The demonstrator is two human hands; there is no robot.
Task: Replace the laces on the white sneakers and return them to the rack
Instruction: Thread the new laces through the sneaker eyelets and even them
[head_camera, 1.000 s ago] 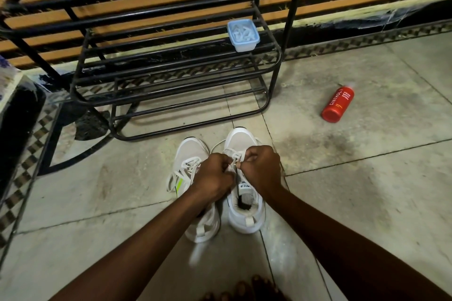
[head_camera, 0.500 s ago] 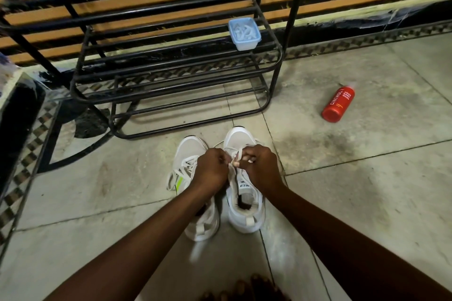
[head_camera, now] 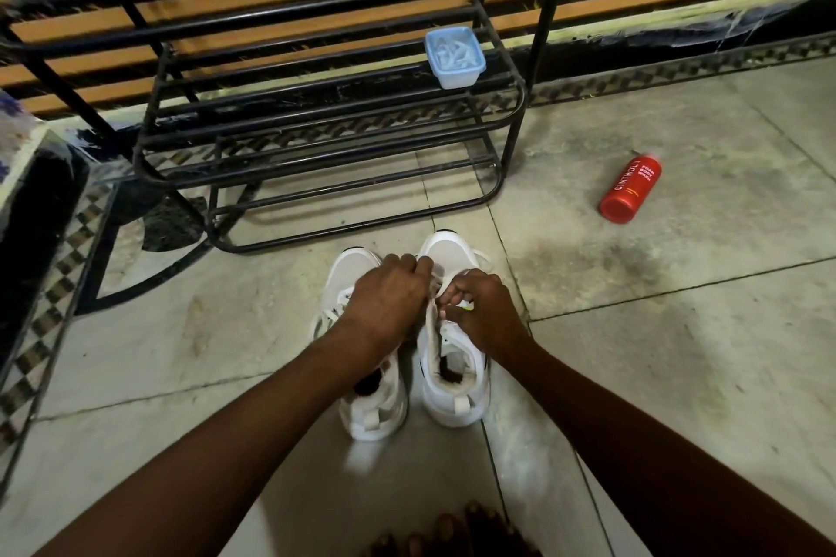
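Two sets of fingers meet at the centre of the frame. On my left hand (head_camera: 389,294) the fingers (head_camera: 407,263) are curled tight and seem to pinch a flat white lace (head_camera: 435,285). My right hand (head_camera: 482,310) nips the same lace between thumb and bent fingertips (head_camera: 452,298), just beside the left.

Both hands work over the eyelets of the white mesh sneaker right of centre (head_camera: 452,393). Its white twin (head_camera: 375,412) stands touching it on the left, partly under my left wrist and apparently already laced. Both sit on the grey tiled floor (head_camera: 678,353), just below the black metal tube rack (head_camera: 325,140) that fills the upper half.

I judge this to be threading or tightening near the toe end of the second shoe. The next move calls for drawing the lace even, crossing it up the remaining eyelets and tying it off. After that, both shoes go up onto a shelf.

A small clear plastic tub with a blue lid (head_camera: 454,57) sits on the rack, and a red cylindrical bottle (head_camera: 630,189) lies at the right.
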